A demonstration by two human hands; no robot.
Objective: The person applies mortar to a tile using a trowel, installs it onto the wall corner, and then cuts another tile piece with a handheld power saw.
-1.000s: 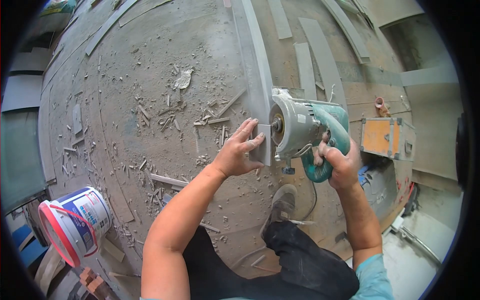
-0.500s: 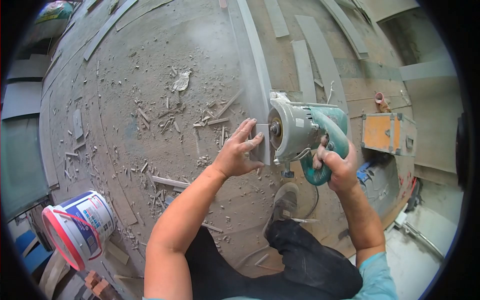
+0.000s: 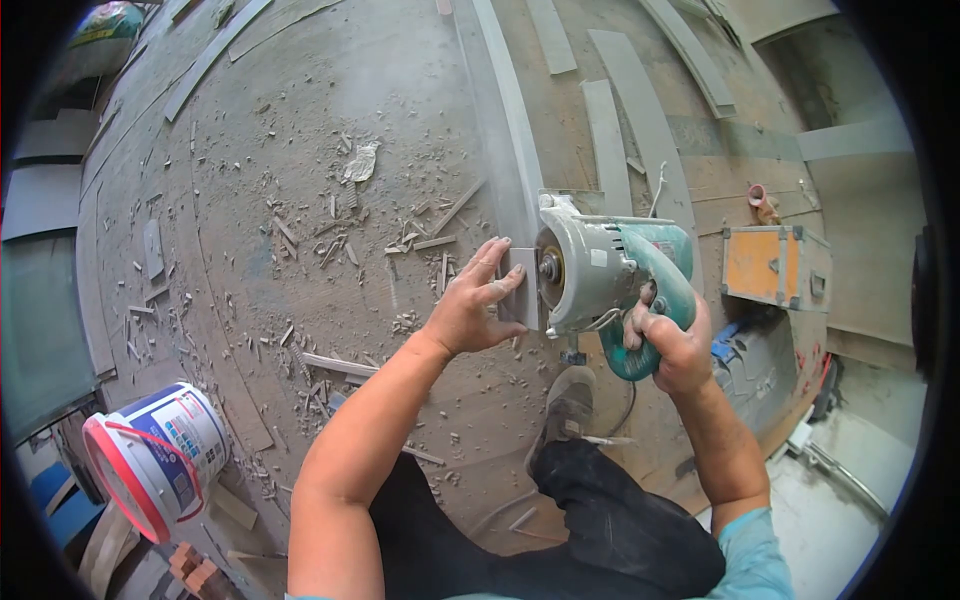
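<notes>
My right hand is wrapped around the rear handle of a teal and grey handheld circular saw, one finger near the trigger. The saw's round hub faces left, and its lower parts are partly hidden by its body. Against the saw's left side lies a short grey tile piece. My left hand grips this piece along its left part, fingertips at the far end and thumb at the near end. A long pale strip runs away from the saw along the dusty floor.
Chips and slivers litter the dusty floor. Long grey strips lie beyond the saw. An orange case stands at the right, and a white bucket with a red rim lies tilted at the lower left. My shoe is just below the saw.
The saw has shifted slightly toward me and turned a little, with my right hand still on its handle. My left hand and the tile piece have hardly moved.
</notes>
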